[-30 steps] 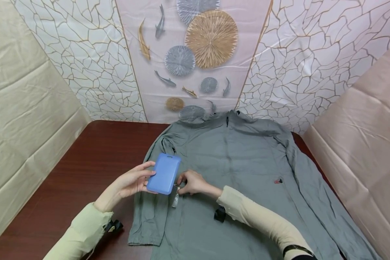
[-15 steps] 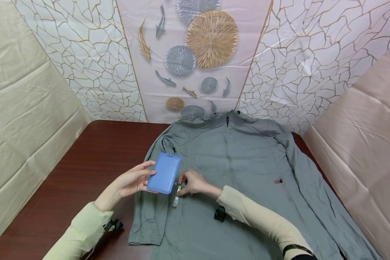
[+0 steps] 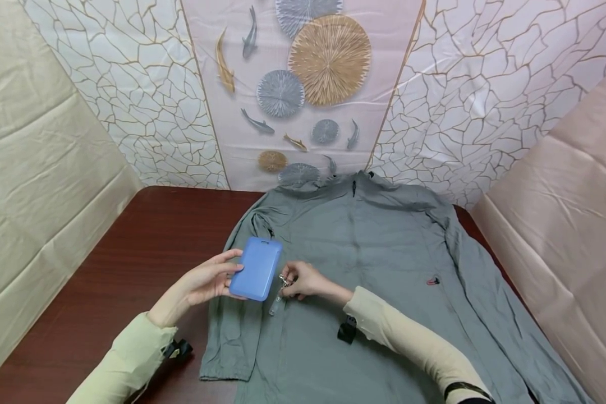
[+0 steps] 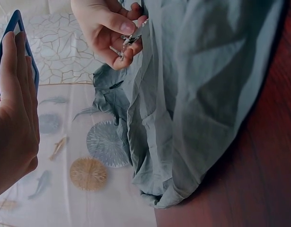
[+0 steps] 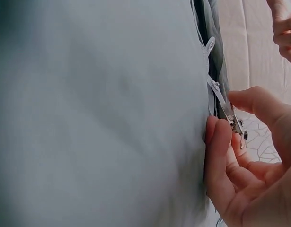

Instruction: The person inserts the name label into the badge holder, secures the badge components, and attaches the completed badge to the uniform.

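My left hand [image 3: 209, 281] holds a blue badge holder [image 3: 256, 268] by its left edge, above the left side of a grey-green jacket [image 3: 384, 331]. The holder has a slot at its top and is seen nearly edge-on in the left wrist view [image 4: 17, 52]. Just right of it, my right hand [image 3: 310, 280] pinches a metal badge clip [image 5: 237, 125] between thumb and fingers. From the clip hangs a clear snap strap [image 5: 216, 90], its lower end over the jacket. Clip and holder are apart.
The jacket lies spread on a dark red-brown table [image 3: 131, 252], sleeves at its sides. A small red-and-black item [image 3: 432, 281] is on the jacket's right chest. Patterned cloth [image 3: 303, 140] hangs behind, with beige cloth [image 3: 45, 196] at the sides.
My right hand has moved slightly right and up, turning the clip and carrying its strap along. The left hand and the badge holder stay nearly still.
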`<action>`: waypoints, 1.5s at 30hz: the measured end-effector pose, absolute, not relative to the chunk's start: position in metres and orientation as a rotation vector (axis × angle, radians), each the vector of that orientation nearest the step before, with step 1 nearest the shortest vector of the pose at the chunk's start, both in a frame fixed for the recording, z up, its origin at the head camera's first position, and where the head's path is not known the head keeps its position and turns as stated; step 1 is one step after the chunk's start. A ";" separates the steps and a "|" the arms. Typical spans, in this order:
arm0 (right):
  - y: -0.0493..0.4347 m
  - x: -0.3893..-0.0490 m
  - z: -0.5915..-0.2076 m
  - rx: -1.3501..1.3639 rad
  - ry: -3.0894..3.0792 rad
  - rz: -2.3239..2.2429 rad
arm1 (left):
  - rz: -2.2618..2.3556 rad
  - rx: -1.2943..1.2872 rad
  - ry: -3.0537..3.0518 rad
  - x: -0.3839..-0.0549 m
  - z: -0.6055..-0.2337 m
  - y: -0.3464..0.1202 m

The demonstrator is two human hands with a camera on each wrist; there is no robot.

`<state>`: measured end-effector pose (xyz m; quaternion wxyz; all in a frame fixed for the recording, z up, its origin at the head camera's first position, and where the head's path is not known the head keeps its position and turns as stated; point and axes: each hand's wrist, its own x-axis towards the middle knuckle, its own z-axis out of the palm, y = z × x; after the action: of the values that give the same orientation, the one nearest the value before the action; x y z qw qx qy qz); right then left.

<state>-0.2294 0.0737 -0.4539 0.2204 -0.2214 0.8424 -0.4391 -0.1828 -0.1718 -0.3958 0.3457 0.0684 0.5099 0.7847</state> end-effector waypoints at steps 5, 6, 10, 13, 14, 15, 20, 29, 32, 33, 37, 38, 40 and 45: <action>0.078 -0.233 -0.453 -0.552 2.236 -1.264 | 2.041 0.172 1.309 -0.183 -0.397 -0.172; 0.079 -0.234 -0.454 -0.539 2.215 -1.279 | 2.042 0.172 1.306 -0.183 -0.397 -0.172; 0.084 -0.235 -0.454 -0.472 2.139 -1.345 | 2.039 0.180 1.300 -0.183 -0.397 -0.171; 0.087 -0.236 -0.453 -0.450 2.099 -1.385 | 2.026 0.187 1.308 -0.183 -0.397 -0.170; 0.089 -0.236 -0.452 -0.447 2.089 -1.393 | 2.022 0.188 1.313 -0.183 -0.397 -0.170; 0.090 -0.236 -0.451 -0.445 2.081 -1.399 | 2.019 0.187 1.317 -0.183 -0.396 -0.169; 0.097 -0.238 -0.445 -0.442 2.052 -1.405 | 2.014 0.184 1.315 -0.185 -0.396 -0.169; 0.112 -0.243 -0.430 -0.439 2.061 -1.433 | 2.010 0.195 1.293 -0.186 -0.397 -0.165; 0.118 -0.244 -0.425 -0.432 2.067 -1.454 | 2.003 0.201 1.297 -0.187 -0.398 -0.164; 0.120 -0.244 -0.423 -0.434 2.071 -1.463 | 1.999 0.206 1.297 -0.188 -0.399 -0.164; 0.128 -0.244 -0.417 -0.444 2.096 -1.483 | 1.977 0.225 1.303 -0.189 -0.399 -0.163; 0.130 -0.244 -0.416 -0.451 2.104 -1.482 | 1.971 0.227 1.307 -0.189 -0.399 -0.162; 0.134 -0.245 -0.414 -0.464 2.116 -1.476 | 1.963 0.227 1.315 -0.189 -0.399 -0.161; 0.144 -0.246 -0.411 -0.513 2.142 -1.454 | 1.955 0.212 1.324 -0.191 -0.398 -0.159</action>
<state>-0.2455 0.1440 -0.4110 0.2487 -0.1882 0.7860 -0.5338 -0.1906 -0.1590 -0.3977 0.3760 0.0828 0.5174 0.7642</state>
